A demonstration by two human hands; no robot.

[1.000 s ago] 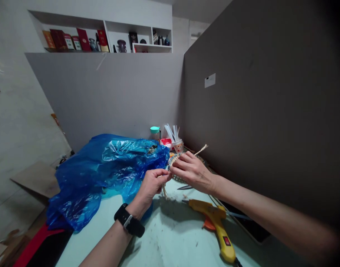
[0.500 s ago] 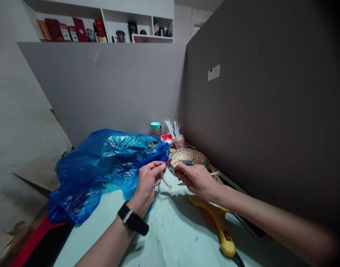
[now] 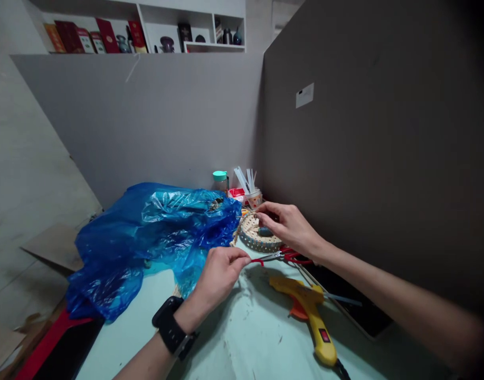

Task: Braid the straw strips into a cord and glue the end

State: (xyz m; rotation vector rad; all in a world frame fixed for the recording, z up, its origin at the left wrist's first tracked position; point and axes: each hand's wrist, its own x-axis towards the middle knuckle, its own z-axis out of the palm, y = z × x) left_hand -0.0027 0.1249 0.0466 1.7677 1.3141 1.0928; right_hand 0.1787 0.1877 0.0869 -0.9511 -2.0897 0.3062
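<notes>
My left hand (image 3: 221,268) is closed in a pinch on a short red strip (image 3: 258,261), whose curled end sticks out to the right over the table. Farther back, my right hand (image 3: 289,226) pinches a thin tan cord (image 3: 237,234); its loose length curves left and down. Scissors (image 3: 275,256) with red handles lie below my right hand, their blades pointing at the red strip. Behind them is a small woven basket (image 3: 261,244), partly covered by my right hand, with a dark-handled item inside. A yellow glue gun (image 3: 315,316) lies in front, with a translucent stick at its back.
A large crumpled blue plastic bag (image 3: 154,227) covers the table's left side. At the back stand a jar with a turquoise lid (image 3: 220,178) and a patterned cup (image 3: 254,199) of translucent sticks. A grey partition (image 3: 364,158) rises along the right.
My right hand has moved up and away from my left, with the tan cord now in its fingers. My left hand has come lower, still on the red strip. The scissors now show fully.
</notes>
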